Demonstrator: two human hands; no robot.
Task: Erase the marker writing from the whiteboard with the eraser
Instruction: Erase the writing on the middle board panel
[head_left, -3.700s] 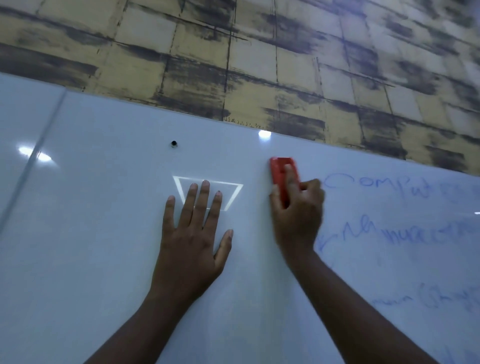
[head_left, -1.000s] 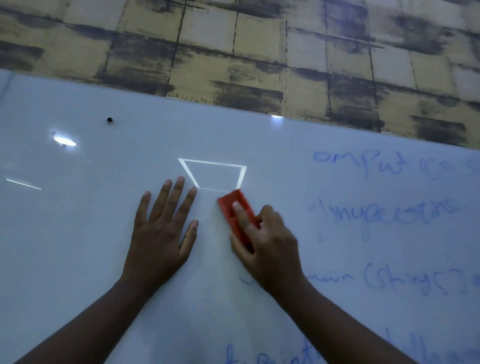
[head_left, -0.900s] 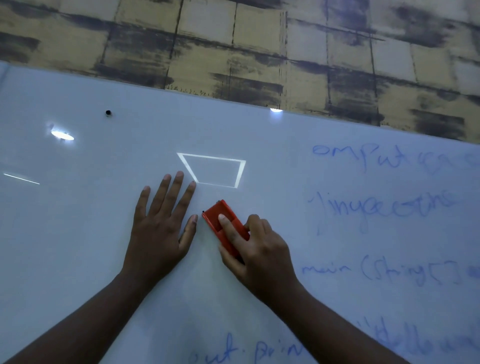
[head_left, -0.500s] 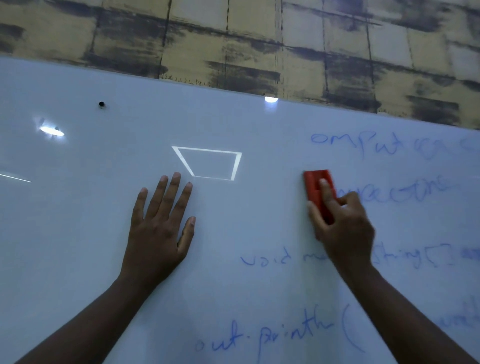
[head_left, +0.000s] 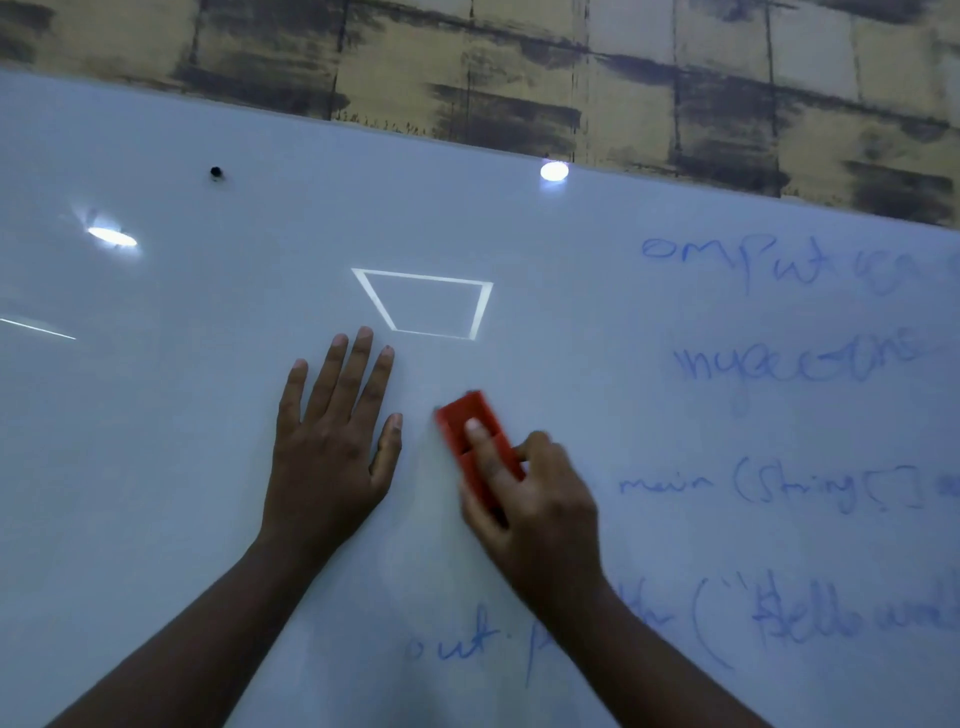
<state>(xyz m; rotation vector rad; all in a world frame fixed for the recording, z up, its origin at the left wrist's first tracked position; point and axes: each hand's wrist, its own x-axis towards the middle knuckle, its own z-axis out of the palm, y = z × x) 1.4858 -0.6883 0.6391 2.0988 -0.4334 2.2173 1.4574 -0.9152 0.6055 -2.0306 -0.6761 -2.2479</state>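
Left hand (head_left: 332, 452) flat (right hand (head_left: 524, 499) gripping)

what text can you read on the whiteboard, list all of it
All is blue marker writing on the whiteboard:
"omput", the rest of the line smeared, unreadable
"inyce" or similar, too smudged to be sure
"main (String[]", cut off at the frame edge
"out.", the next word hidden by the right hand's arm
("Hello, the following word blurred
The red eraser shows no label.

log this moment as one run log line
left hand: flat on whiteboard | right hand: pressing red eraser | blue writing: remains at right and below
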